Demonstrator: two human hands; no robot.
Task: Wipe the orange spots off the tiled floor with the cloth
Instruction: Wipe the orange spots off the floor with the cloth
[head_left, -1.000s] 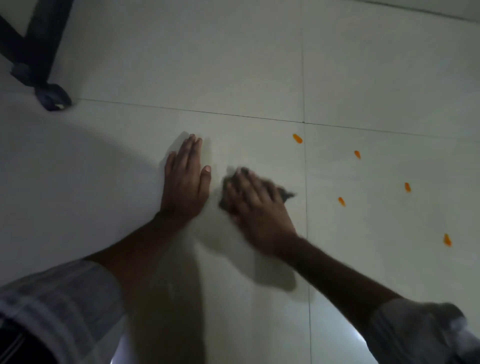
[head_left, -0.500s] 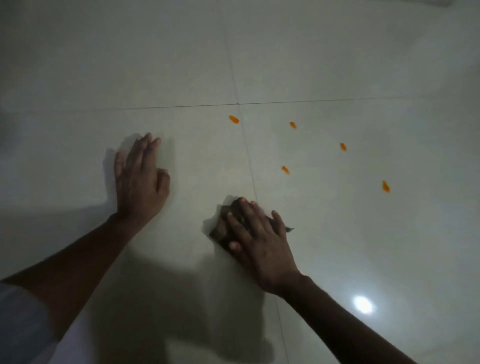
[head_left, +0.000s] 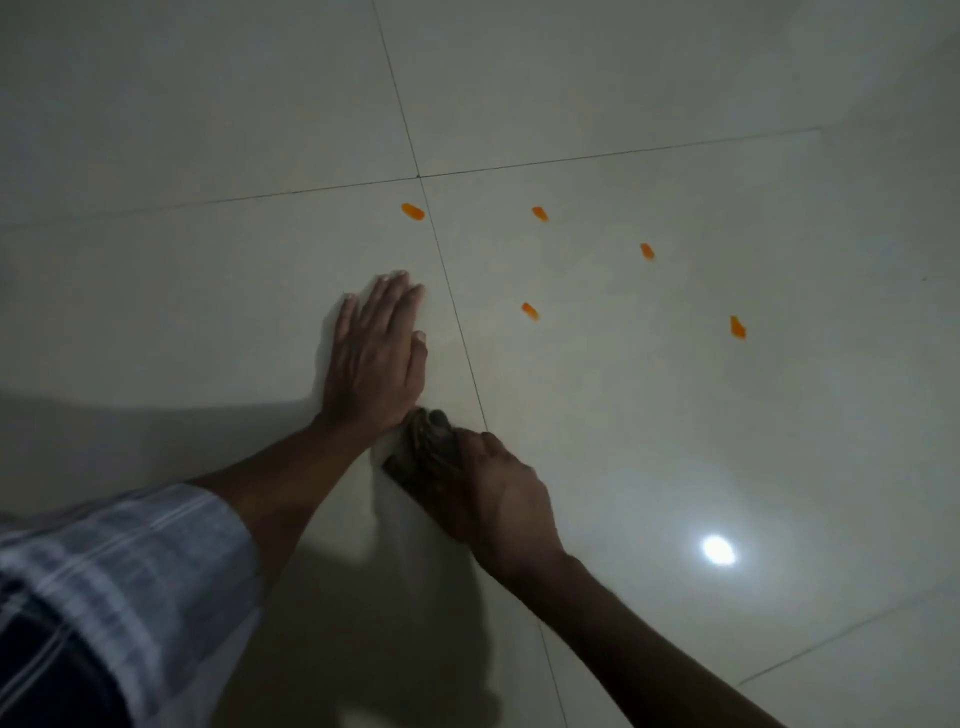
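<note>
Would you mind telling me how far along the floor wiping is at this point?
Nothing looks wiped yet: five orange spots remain, one left of the tile seam and four to its right. In hand: the right hand presses the dark cloth onto the floor, short of every spot, while the left hand lies flat. All five are left.

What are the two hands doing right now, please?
Left hand: open, flat on the pale tiled floor, holding nothing.
Right hand: closed on the dark crumpled cloth, pressing it down.
</note>
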